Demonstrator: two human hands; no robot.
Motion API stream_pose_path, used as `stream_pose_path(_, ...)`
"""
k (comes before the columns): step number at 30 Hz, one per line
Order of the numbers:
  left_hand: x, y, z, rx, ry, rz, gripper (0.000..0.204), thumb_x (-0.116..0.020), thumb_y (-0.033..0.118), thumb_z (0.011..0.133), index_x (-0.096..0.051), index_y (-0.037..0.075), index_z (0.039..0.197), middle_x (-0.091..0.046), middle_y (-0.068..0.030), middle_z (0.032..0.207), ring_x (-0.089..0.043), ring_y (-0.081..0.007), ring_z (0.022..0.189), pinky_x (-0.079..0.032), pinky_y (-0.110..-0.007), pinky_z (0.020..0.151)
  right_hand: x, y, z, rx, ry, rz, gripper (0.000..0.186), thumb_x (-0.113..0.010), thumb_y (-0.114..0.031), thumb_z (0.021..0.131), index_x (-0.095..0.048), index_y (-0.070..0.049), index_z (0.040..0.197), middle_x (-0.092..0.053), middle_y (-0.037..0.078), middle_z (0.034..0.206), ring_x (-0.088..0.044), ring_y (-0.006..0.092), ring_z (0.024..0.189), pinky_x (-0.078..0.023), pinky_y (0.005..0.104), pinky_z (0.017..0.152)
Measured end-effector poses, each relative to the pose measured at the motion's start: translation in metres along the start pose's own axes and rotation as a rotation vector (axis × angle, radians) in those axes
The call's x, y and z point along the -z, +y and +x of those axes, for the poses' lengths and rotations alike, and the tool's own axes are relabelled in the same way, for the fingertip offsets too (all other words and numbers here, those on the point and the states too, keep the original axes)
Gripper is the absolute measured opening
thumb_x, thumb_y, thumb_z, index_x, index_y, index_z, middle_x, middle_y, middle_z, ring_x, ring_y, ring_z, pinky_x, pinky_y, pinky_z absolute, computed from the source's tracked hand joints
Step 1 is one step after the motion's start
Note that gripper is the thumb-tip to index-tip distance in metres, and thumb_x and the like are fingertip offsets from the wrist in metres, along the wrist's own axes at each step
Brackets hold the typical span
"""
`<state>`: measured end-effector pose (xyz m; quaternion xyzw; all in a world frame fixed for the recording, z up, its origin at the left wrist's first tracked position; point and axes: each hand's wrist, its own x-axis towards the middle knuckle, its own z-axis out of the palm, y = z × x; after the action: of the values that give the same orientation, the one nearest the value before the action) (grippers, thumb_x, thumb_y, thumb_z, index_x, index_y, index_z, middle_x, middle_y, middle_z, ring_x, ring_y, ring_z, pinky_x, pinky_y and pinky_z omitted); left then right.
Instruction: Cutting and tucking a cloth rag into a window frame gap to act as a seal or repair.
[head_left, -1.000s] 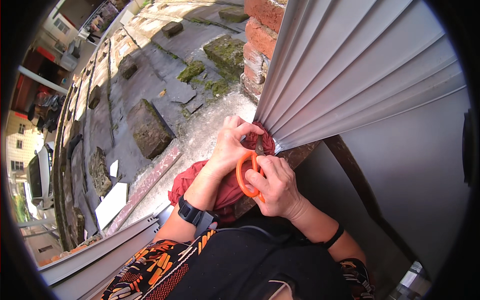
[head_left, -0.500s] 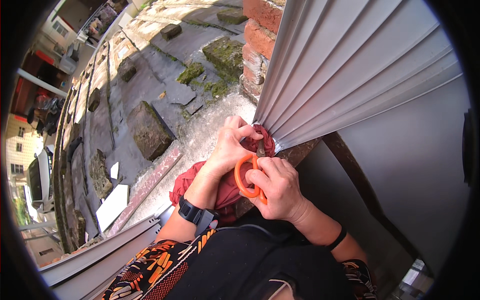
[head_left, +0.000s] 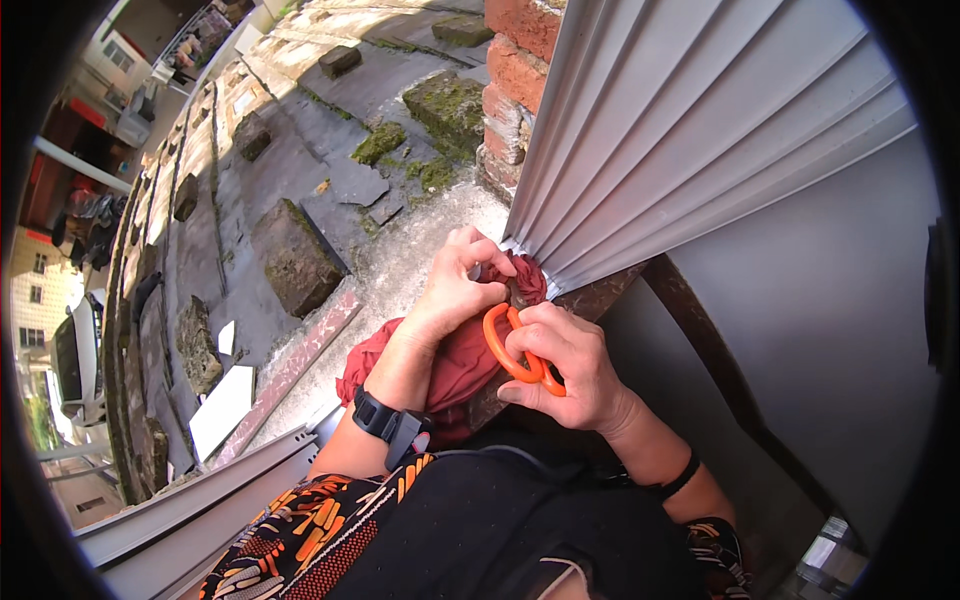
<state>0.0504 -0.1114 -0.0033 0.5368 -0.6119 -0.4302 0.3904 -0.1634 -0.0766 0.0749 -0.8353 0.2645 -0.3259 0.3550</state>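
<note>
Orange-handled scissors (head_left: pixel 510 345) are in my right hand (head_left: pixel 575 370), whose fingers are wrapped round the loops. Their short dark blades point up at a bunched end of dark red cloth (head_left: pixel 440 365). My left hand (head_left: pixel 462 285) pinches that bunched end, thumb and forefinger curled close to the blades. Below my left wrist the rest of the cloth hangs in loose folds across the ledge. Whether the blades are cutting into the fabric I cannot tell, since my fingers partly cover them.
A ribbed grey metal panel (head_left: pixel 690 130) rises just beyond the cloth, beside a brick pillar (head_left: pixel 515 95). To the left lies a slab roof with mossy stone blocks (head_left: pixel 295 258) and a white board piece (head_left: pixel 222 412). A smooth grey panel (head_left: pixel 800 300) stands at right.
My right hand has shifted slightly right, and the scissors' handles have turned and tilted to the right. My left hand keeps its pinch on the cloth with only a small shift.
</note>
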Motion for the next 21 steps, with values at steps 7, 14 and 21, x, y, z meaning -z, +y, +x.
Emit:
stream_pose_path(7,-0.011,-0.015,-0.001,-0.043,0.163,0.23,0.034,-0.075,0.004,0.066,-0.077,0.01,0.099,-0.058,-0.0074,0.099,-0.058,-0.025,0.1,-0.051,-0.036,0.086,0.045,-0.018,-0.044,-0.179,0.078,0.42,0.043,-0.083,-0.036,0.087,-0.068,0.002,0.101,-0.069,0.018,0.104,-0.068,0.0283,0.097,-0.053,0.039,0.089)
stream_pose_path(14,-0.016,-0.001,-0.006,-0.276,0.377,0.721,0.027,-0.08,0.02,0.072,-0.078,0.015,0.098,-0.058,-0.0083,0.098,-0.055,-0.0322,0.101,-0.046,-0.045,0.084,0.1,-0.044,-0.13,-0.358,0.42,0.373,0.062,-0.081,-0.055,0.082,-0.067,0.002,0.1,-0.069,0.02,0.102,-0.069,0.0269,0.086,-0.056,0.0369,0.081)
stream_pose_path(21,-0.041,0.019,-0.021,-0.242,0.081,0.871,0.034,-0.079,0.033,0.084,-0.076,0.007,0.106,-0.064,-0.014,0.103,-0.061,-0.0335,0.107,-0.053,-0.046,0.089,0.095,-0.048,-0.209,-0.5,0.583,0.407,0.051,-0.078,-0.046,0.087,-0.066,0.002,0.101,-0.069,0.019,0.101,-0.069,0.0245,0.084,-0.056,0.0333,0.077)
